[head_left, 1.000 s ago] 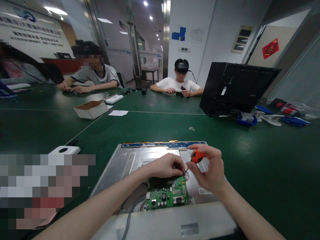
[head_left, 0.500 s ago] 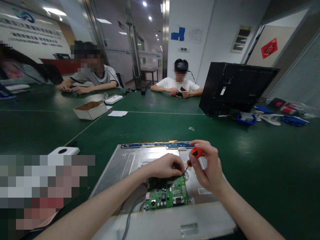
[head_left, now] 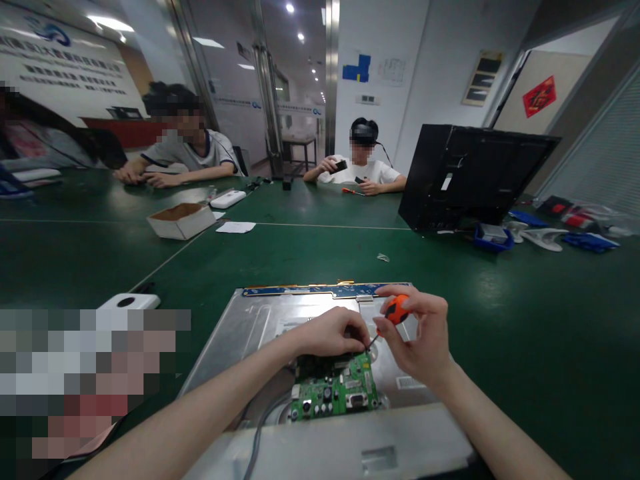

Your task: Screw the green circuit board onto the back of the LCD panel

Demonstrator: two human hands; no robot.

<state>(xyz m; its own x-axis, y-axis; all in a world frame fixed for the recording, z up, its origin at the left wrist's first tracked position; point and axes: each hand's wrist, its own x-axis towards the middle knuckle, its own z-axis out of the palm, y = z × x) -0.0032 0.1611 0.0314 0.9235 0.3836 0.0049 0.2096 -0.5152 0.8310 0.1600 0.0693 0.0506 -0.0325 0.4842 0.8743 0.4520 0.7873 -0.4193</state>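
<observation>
My right hand (head_left: 425, 337) grips the orange and black handle of a screwdriver (head_left: 397, 310) between thumb and fingers. The screwdriver's thin shaft slants down to the upper right corner of a green circuit board (head_left: 340, 387). At that same corner my left hand (head_left: 340, 331) is closed, its fingertips pressed together by the screwdriver's tip; what they hold, if anything, is hidden. The board lies on a silver metal panel (head_left: 220, 337) with a blue strip (head_left: 290, 291) along its far edge. A grey cable (head_left: 257, 433) runs beside the board.
A black monitor casing (head_left: 475, 177) stands at the back right beside a blue tray (head_left: 493, 239). An open box (head_left: 183, 223) and a white device (head_left: 129, 302) are on the left. Across the table (head_left: 310, 250), a person (head_left: 367, 167) handles dark parts; other people sit left.
My right hand has turned and shifted slightly right, tilting the screwdriver handle over; its tip stays at the board's corner. The person opposite has raised one hand with a dark part.
</observation>
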